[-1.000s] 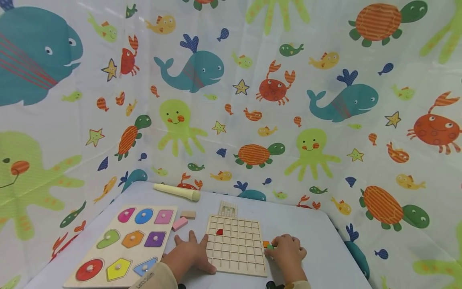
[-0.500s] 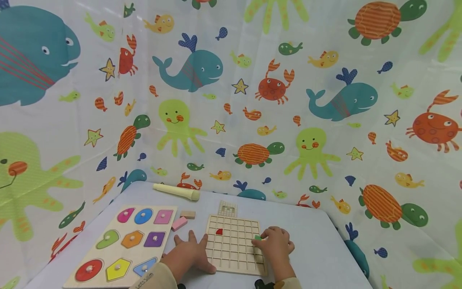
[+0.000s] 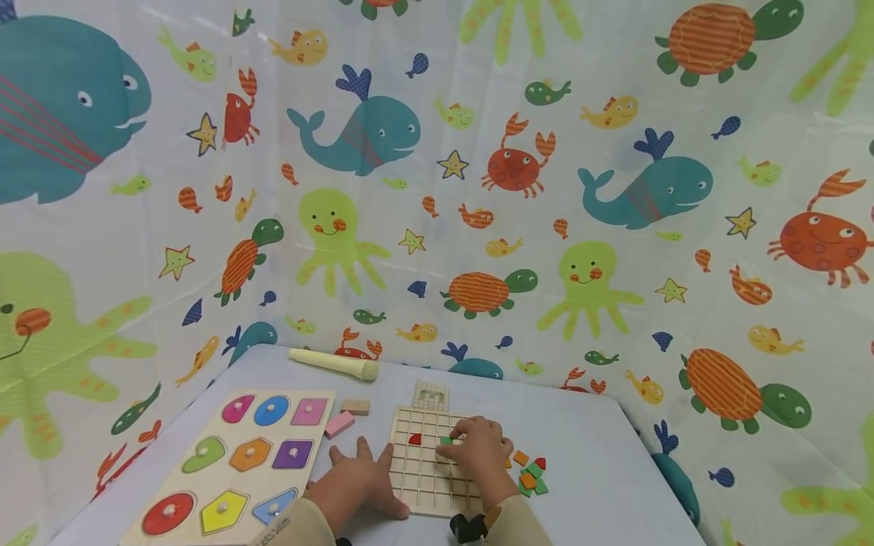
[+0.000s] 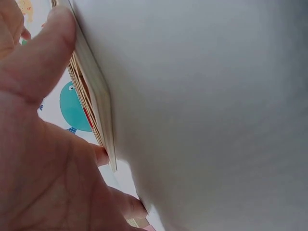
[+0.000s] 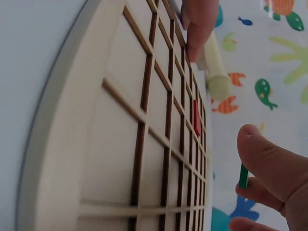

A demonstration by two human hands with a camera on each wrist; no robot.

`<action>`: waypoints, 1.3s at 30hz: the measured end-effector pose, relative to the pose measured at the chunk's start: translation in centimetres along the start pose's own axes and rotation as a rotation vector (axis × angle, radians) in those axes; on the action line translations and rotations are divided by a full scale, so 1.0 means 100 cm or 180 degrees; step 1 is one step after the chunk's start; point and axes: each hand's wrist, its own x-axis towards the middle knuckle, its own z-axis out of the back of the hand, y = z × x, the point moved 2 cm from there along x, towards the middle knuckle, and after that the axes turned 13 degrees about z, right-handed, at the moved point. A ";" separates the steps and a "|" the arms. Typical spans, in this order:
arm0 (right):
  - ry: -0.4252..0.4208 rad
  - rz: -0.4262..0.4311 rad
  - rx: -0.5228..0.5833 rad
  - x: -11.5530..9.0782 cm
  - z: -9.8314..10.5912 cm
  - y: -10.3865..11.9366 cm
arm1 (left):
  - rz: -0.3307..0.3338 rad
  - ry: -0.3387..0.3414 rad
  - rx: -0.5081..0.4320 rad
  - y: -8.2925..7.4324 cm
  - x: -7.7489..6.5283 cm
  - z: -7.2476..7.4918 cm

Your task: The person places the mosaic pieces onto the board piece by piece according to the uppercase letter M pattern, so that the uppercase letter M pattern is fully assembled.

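A wooden grid board (image 3: 426, 491) lies on the table with one red piece (image 3: 415, 439) in a cell of its upper left part. My right hand (image 3: 479, 453) is over the board and pinches a small green tile (image 3: 446, 440) between thumb and finger. In the right wrist view the green tile (image 5: 244, 176) is seen edge-on, above the grid. My left hand (image 3: 362, 476) rests with spread fingers at the board's left edge. The left wrist view shows the left thumb (image 4: 55, 45) against the board's side (image 4: 98, 91).
Loose orange, green and red tiles (image 3: 531, 478) lie right of the board. A knobbed shape puzzle (image 3: 225, 402) is at the left, with a pink block (image 3: 340, 423) and a tan block (image 3: 356, 407) beside it. Behind are a small patterned card (image 3: 432, 395) and a pale yellow microphone-shaped object (image 3: 334, 362).
My right hand has picked up the green tile from beside the board and carried it left over the grid, uncovering the loose tiles. My left hand has stayed in place.
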 end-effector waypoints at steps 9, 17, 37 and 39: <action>0.0298 -0.0054 0.0001 0.022 -0.012 0.019 | 0.0056 0.0071 -0.0072 0.002 0.005 -0.003; 0.0564 0.0225 -0.0291 0.037 -0.018 0.025 | 0.0028 -0.0029 -0.0013 0.001 0.005 -0.006; 0.0775 0.0548 -0.0844 0.051 -0.029 0.027 | 0.0054 -0.0016 0.0020 0.001 -0.001 -0.001; 0.0787 0.0580 -0.0920 0.051 -0.028 0.029 | 0.0052 -0.0020 0.0019 0.001 -0.001 0.000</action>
